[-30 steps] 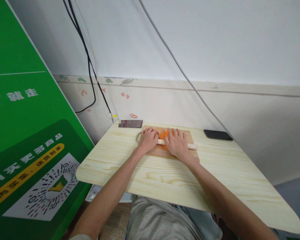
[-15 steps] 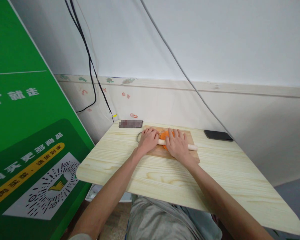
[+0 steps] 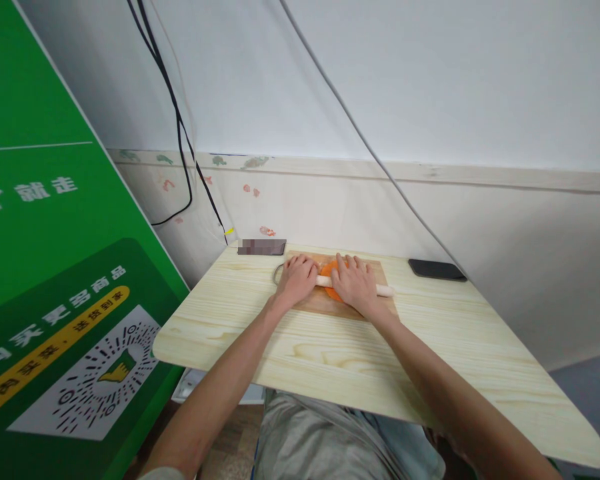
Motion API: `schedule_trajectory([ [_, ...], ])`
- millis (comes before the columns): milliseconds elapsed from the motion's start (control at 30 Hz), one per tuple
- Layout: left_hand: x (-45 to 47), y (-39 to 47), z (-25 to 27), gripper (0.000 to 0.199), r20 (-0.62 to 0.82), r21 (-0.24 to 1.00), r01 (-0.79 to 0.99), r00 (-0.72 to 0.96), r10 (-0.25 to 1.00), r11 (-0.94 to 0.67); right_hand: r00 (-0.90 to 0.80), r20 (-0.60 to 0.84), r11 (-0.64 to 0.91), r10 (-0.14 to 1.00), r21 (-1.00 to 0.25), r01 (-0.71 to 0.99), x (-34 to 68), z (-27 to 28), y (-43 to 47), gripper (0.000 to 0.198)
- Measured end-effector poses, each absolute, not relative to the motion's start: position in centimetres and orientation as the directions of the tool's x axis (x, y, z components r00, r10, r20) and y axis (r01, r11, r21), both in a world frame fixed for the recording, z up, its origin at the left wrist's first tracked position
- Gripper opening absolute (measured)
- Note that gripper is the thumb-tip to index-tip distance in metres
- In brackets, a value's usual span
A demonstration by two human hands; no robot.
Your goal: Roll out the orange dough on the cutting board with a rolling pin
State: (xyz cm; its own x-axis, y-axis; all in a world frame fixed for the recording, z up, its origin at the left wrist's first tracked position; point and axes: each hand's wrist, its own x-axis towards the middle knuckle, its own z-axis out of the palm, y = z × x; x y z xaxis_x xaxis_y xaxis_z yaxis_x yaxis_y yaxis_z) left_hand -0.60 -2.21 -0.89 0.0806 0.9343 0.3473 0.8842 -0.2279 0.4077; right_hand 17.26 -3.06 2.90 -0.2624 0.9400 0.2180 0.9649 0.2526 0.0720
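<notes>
Centrally in the frame, a board (image 3: 323, 305) bears orange dough (image 3: 329, 269), with the pin (image 3: 324, 281) lying across it. The pin's long axis runs left to right, its right end slightly lower. The right hand (image 3: 355, 283) lies over it, fingers fanned; the left hand (image 3: 297, 278) covers its left end, fingers close together, any closing underneath impossible to tell.

Board (image 3: 325, 307) on table (image 3: 330, 353), toward the wall (image 3: 330, 207) behind; dough (image 3: 330, 269) on board, rolling pin (image 3: 324, 281) crosswise over it; left hand (image 3: 299, 278) on pin's left part, right hand (image 3: 355, 283) nearer its right end; device (image 3: 261, 247) near board's far left corner; phone (image 3: 437, 270) well right; banner (image 3: 105, 220) left of table.
</notes>
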Motion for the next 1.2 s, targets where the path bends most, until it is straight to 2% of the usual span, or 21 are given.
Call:
schedule_trajectory([
  [233,-0.5,-2.3,-0.9,0.032,0.347,0.399,0.890,0.078,0.935,-0.222,-0.290,0.291,0.273,0.912,0.098,0.957,17.4,2.6,-4.9,0.061],
  [700,-0.6,-2.1,-1.0,0.034,0.359,0.400,0.887,0.079,0.930,-0.229,-0.267,0.218,0.258,0.939,0.070,0.964,17.4,2.8,-2.7,0.060],
  [1200,-0.5,-2.4,-0.6,0.031,0.337,0.422,0.879,0.075,0.938,-0.222,-0.288,0.284,0.275,0.915,0.086,0.957,17.5,2.4,-6.7,0.061],
])
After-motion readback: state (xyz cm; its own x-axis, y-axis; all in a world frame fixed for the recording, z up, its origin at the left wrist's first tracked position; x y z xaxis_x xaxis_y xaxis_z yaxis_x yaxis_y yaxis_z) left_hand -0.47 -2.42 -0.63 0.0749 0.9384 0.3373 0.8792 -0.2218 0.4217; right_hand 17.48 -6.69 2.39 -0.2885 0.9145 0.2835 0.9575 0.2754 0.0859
